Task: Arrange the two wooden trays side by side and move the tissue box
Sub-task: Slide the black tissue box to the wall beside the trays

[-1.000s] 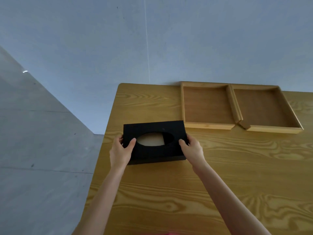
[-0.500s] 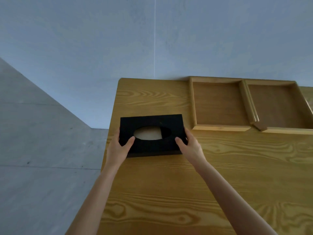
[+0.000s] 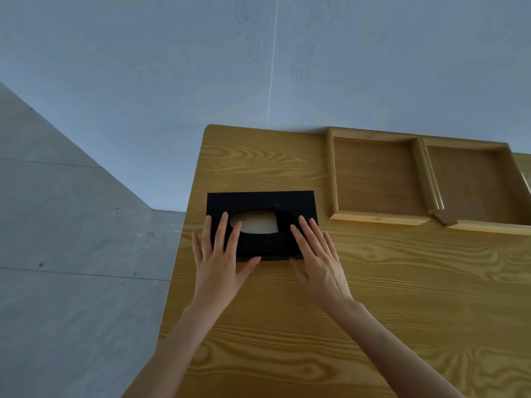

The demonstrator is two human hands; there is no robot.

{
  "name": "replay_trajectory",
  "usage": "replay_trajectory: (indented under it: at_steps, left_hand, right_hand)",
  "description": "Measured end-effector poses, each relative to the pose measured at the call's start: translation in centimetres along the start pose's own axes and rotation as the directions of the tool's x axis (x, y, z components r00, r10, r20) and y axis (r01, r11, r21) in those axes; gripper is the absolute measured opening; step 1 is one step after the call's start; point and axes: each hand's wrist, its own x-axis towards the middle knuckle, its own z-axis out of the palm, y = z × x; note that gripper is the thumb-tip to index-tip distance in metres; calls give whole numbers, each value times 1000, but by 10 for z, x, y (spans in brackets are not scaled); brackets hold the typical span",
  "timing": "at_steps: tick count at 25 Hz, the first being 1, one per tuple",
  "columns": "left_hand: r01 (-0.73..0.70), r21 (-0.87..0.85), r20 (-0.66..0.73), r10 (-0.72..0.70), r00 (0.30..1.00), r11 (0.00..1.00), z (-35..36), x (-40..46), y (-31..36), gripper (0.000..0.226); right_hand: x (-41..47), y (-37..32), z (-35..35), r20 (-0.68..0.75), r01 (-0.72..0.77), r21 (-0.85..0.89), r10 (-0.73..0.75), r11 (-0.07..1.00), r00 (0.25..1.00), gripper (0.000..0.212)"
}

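Black tissue box (image 3: 260, 208) sits flat on the wooden counter (image 3: 359, 297) near its left edge, just left of the trays. Oval opening on top shows a pale surface inside; whether that is tissue cannot be told.

2 wooden trays at the counter's far edge, against the wall (image 3: 258, 67). Left tray (image 3: 373, 179) and right tray (image 3: 471, 185) stand side by side, long rims touching; both hold nothing. Right tray's near corners are not flush with the left tray's, and a small dark gap shows there. Its right side is cut off by the frame edge.

Left hand (image 3: 219, 261) and right hand (image 3: 317, 254) are both spread flat, fingers extended over the box's near part, thumbs at its front edge; neither grips anything. Whether palms press on the lid is unclear.
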Motion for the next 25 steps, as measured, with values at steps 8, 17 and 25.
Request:
replay_trajectory:
  at_steps: [8,17,25]
  left_hand:
    - [-22,32,-108,25,994,999,5,34,-10,69]
    - [-12,-16,-110,10,994,1000,0,109,-23,66]
    - [-27,-33,-101,23,995,999,-3,187,-45,67]
  right_hand:
    - [34,1,8,-12,-3,-183,1,983,1000,78]
    - [111,6,7,-9,-25,-227,23,974,1000,70]
    - [182,11,6,-43,-24,-244,14,970,999,69]
